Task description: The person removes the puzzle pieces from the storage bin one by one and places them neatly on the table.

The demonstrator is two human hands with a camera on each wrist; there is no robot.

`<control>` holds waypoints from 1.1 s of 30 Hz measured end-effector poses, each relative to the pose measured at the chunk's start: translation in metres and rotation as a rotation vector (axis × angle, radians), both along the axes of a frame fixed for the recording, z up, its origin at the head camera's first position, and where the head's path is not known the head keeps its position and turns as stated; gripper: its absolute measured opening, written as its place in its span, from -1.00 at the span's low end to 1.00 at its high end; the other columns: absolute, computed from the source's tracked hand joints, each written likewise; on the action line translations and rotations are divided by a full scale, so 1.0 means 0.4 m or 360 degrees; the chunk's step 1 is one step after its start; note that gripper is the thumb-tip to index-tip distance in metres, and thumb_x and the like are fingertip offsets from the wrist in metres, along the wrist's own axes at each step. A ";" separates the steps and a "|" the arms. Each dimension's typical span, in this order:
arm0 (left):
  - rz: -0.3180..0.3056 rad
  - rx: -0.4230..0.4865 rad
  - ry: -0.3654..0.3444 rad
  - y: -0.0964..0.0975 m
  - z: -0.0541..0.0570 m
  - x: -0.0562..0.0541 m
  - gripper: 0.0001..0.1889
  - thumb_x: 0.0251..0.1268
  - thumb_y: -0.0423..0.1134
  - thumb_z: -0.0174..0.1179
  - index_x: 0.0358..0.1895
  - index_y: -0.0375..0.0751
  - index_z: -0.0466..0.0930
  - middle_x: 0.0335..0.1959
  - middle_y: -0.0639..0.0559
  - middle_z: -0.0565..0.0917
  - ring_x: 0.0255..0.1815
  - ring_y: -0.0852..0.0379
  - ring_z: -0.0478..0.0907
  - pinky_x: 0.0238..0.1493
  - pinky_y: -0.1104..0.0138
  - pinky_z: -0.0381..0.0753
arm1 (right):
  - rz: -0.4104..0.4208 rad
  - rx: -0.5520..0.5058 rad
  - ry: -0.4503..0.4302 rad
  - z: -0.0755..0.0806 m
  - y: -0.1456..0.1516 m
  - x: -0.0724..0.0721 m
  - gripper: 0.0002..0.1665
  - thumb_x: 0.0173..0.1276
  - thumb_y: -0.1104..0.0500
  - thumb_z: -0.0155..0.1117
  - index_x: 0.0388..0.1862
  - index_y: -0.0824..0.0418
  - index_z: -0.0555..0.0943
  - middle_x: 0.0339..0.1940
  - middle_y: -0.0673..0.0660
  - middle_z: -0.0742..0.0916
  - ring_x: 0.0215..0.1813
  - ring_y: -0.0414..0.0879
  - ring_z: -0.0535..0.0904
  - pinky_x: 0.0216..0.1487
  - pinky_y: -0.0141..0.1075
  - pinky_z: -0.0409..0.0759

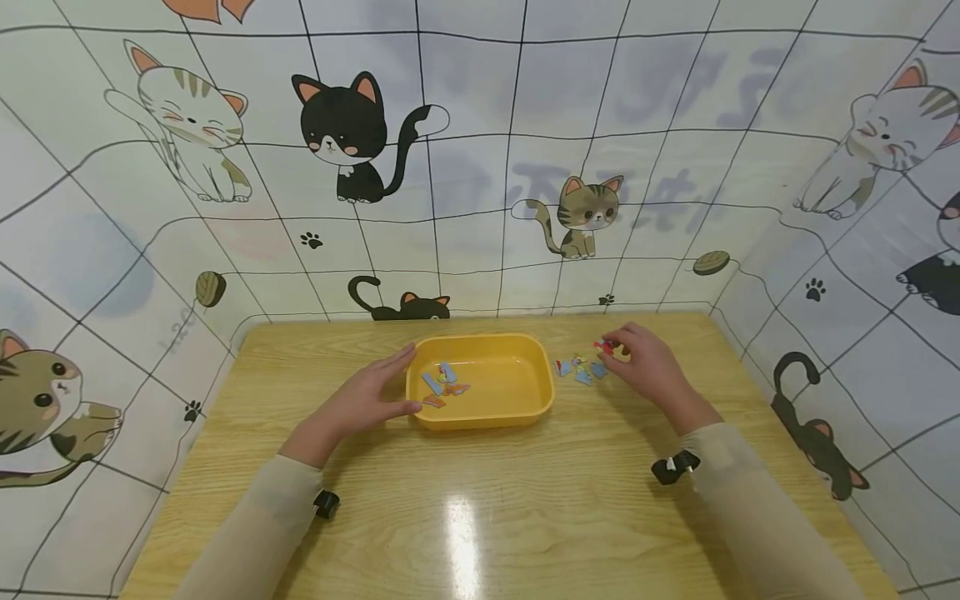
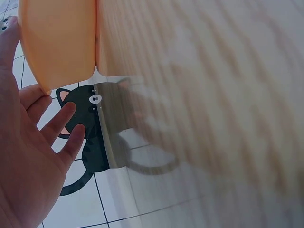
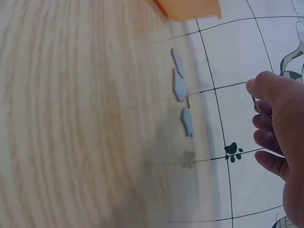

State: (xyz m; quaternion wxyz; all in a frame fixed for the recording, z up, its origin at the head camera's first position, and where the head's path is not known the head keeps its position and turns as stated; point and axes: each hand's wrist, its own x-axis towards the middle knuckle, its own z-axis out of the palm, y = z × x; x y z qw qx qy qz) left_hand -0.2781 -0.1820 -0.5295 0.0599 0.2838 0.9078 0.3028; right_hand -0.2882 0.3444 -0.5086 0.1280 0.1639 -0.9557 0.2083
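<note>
Toward the back of the table stands a shallow yellow tray (image 1: 480, 417) with several flat printed puzzle pieces (image 1: 433, 383) lying in its left half. My left hand (image 1: 367, 398) touches the tray's left end, thumb toward the front and fingers spread toward the back corner. Between thumb and forefinger, my right hand (image 1: 647, 362) pinches a small red puzzle piece (image 1: 602, 345) above the table. Its thin edge (image 3: 255, 103) shows in the right wrist view, mostly covered by the fingers. Just left of that hand, several blue and yellow pieces (image 1: 582, 377) lie loose beside the tray.
The wooden table (image 1: 375, 517) has a light grain and a bright reflection near the front. Cloth walls (image 1: 480, 167) printed with cats and grid lines rise at its back and sides. Dark wrist cameras (image 1: 675, 467) sit on both sleeves.
</note>
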 end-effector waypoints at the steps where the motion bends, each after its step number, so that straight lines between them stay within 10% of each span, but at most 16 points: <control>1: 0.0000 -0.0002 0.0000 -0.001 -0.001 -0.001 0.08 0.45 0.34 0.41 0.83 -0.07 0.11 0.85 0.08 0.07 0.79 -0.22 0.10 0.72 -0.23 0.14 | -0.0021 0.0003 -0.0015 -0.004 0.001 0.001 -0.65 0.53 0.16 0.54 0.15 0.35 0.77 -0.04 0.21 0.74 -0.10 0.13 0.67 -0.09 0.05 0.69; 33: -0.0001 -0.0020 -0.0005 -0.002 0.003 0.001 0.09 0.45 0.36 0.40 0.82 -0.11 0.12 0.85 0.07 0.06 0.80 -0.22 0.08 0.73 -0.23 0.12 | -0.0356 0.0089 -0.0297 -0.108 0.048 -0.003 -0.51 0.58 0.04 0.45 0.19 0.44 0.73 -0.09 0.31 0.70 -0.14 0.18 0.64 -0.06 0.20 0.69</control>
